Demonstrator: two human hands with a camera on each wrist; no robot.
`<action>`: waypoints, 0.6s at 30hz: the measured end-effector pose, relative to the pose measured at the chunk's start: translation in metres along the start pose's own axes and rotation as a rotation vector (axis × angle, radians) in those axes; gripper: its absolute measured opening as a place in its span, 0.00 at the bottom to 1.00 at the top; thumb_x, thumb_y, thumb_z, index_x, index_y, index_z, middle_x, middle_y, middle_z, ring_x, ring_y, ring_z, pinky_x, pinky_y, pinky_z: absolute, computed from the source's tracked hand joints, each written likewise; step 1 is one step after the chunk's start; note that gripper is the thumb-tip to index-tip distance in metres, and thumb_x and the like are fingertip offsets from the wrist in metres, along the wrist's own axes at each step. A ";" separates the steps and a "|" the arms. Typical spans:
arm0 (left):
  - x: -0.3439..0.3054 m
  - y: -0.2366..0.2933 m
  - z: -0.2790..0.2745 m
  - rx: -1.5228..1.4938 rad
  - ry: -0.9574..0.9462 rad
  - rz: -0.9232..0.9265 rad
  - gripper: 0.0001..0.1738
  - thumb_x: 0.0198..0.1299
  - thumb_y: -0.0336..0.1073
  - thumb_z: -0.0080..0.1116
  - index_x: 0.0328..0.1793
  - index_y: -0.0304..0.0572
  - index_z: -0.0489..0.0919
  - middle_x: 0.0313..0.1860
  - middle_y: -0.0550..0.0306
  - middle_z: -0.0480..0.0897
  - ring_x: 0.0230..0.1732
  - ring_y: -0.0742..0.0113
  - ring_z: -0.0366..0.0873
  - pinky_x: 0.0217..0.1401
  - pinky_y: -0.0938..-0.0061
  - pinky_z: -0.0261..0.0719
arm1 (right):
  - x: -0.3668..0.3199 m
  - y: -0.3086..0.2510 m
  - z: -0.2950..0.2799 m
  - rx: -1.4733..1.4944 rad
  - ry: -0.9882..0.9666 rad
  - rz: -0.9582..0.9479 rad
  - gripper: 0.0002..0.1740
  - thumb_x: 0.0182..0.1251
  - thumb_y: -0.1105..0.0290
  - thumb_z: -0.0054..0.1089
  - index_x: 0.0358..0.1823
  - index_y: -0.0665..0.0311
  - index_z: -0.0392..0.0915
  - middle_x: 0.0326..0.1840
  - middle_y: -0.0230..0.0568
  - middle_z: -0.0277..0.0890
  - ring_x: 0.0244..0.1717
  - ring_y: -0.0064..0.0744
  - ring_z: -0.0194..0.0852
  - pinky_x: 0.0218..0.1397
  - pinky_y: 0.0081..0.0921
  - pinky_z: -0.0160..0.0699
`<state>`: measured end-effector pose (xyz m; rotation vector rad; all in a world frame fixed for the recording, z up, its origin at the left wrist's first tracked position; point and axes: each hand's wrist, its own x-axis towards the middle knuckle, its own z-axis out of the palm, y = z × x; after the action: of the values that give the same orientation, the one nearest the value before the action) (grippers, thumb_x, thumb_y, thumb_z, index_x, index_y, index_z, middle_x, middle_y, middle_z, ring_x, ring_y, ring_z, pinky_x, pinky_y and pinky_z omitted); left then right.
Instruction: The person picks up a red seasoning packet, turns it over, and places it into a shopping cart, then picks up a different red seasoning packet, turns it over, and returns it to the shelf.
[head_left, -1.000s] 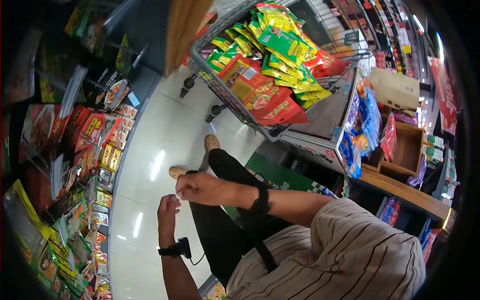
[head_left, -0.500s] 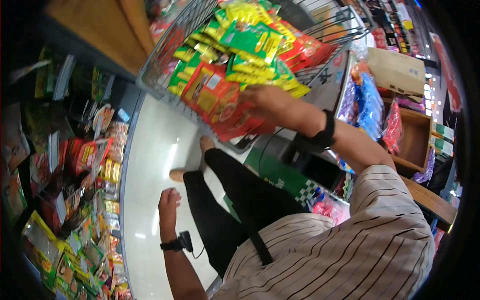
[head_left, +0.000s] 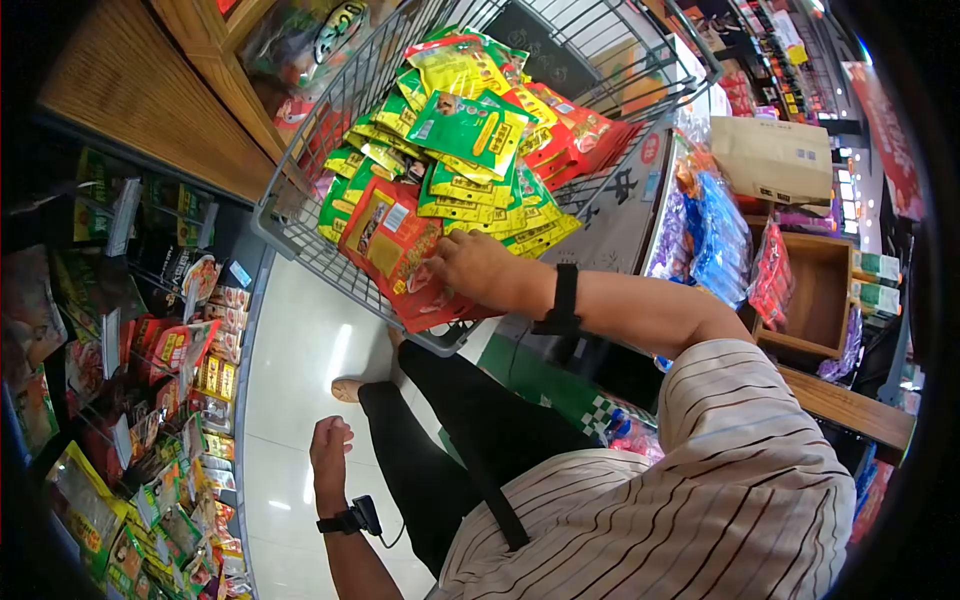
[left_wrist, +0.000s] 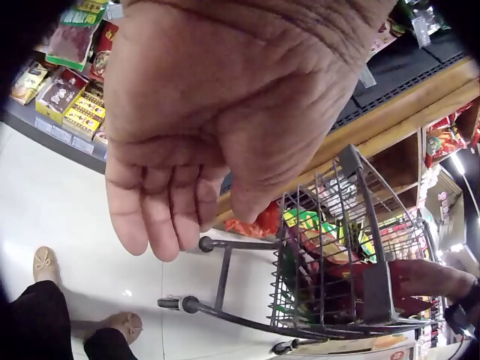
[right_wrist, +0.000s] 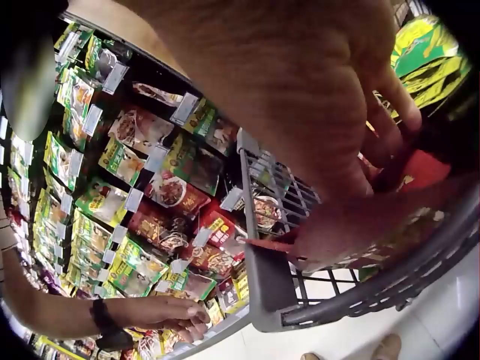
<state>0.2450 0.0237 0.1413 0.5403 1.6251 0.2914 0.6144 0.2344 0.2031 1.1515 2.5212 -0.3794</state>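
Observation:
My right hand [head_left: 490, 272] is over the near side of the shopping cart [head_left: 272, 215], its fingers curled at the edge of a red food packet [head_left: 385, 235]. In the right wrist view the thumb and fingers pinch a red packet [right_wrist: 416, 171] just inside the cart's rim. Green and yellow packets [head_left: 480, 132] lie heaped behind it, with more red packets [head_left: 575, 130] beside the heap. My left hand [head_left: 328, 450] hangs low by the leg, holding nothing. Its fingers are loosely bent in the left wrist view, with the palm [left_wrist: 217, 97] showing.
Shelves of packaged food [head_left: 160, 400] run along the left, above a pale tiled floor [head_left: 290, 385]. A wooden display unit [head_left: 150, 90] stands beyond the cart. To the right are a cardboard box [head_left: 770, 160], bags of blue and purple wrapped goods [head_left: 715, 230] and a wooden crate [head_left: 815, 290].
My right hand has gone from in front of the body to the red packets in the cart. The cart appears further left and nearer. My left hand has stayed low.

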 end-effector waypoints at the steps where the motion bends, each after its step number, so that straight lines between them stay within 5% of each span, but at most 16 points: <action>1: -0.002 0.001 0.000 0.002 0.006 0.001 0.23 0.73 0.50 0.53 0.61 0.38 0.76 0.49 0.51 0.82 0.49 0.62 0.82 0.50 0.68 0.80 | 0.001 0.001 0.005 -0.020 0.001 -0.012 0.20 0.64 0.66 0.57 0.58 0.60 0.78 0.52 0.43 0.77 0.57 0.43 0.77 0.52 0.36 0.80; 8: -0.017 0.013 -0.005 0.010 0.039 0.035 0.23 0.73 0.50 0.53 0.60 0.39 0.76 0.48 0.52 0.82 0.48 0.62 0.82 0.50 0.69 0.79 | 0.009 0.008 0.012 0.035 0.164 -0.029 0.17 0.62 0.66 0.58 0.53 0.60 0.77 0.46 0.42 0.79 0.51 0.45 0.81 0.43 0.38 0.83; 18: -0.030 0.043 -0.004 0.043 0.058 0.136 0.22 0.73 0.50 0.53 0.59 0.40 0.76 0.48 0.55 0.81 0.49 0.64 0.81 0.51 0.69 0.79 | -0.014 0.015 -0.081 0.585 0.424 0.022 0.12 0.61 0.68 0.59 0.44 0.63 0.70 0.34 0.50 0.78 0.36 0.56 0.80 0.37 0.45 0.78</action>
<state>0.2504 0.0456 0.1886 0.6822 1.6563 0.3770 0.6192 0.2648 0.2804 1.6080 2.8438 -1.0125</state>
